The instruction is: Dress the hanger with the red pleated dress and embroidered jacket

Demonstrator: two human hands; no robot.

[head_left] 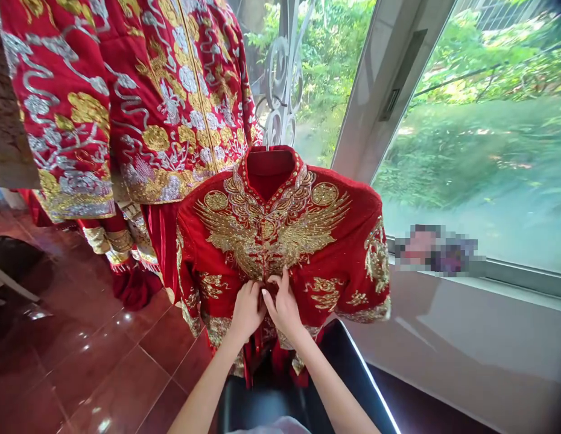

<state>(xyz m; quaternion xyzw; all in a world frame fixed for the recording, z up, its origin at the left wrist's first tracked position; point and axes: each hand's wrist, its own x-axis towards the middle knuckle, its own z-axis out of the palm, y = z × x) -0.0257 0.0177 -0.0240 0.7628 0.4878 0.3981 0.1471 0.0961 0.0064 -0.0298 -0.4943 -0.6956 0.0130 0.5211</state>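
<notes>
Jacket (280,241), red, gold-embroidered, short-sleeved, one; hung upright at centre, collar to the far side, hanger hook (266,135) rising above it. Grip, left: my left hand (248,308), fingers curled and pinched on the front edge. Grip, right: my right hand (285,307), just beside it, thumb and forefinger closed on the same front, another finger raised; the exact piece held is hidden. Also present: larger red garment (185,78), gold and silver embroidery, far left; window (479,138), right; tiled floor (117,374), left. Step in hand, by my judgement: work at the front closure, fastening or unfastening not determinable. Next move calls, I judge, for fine fingertip control, both edges level, no tug on the embroidery.
</notes>
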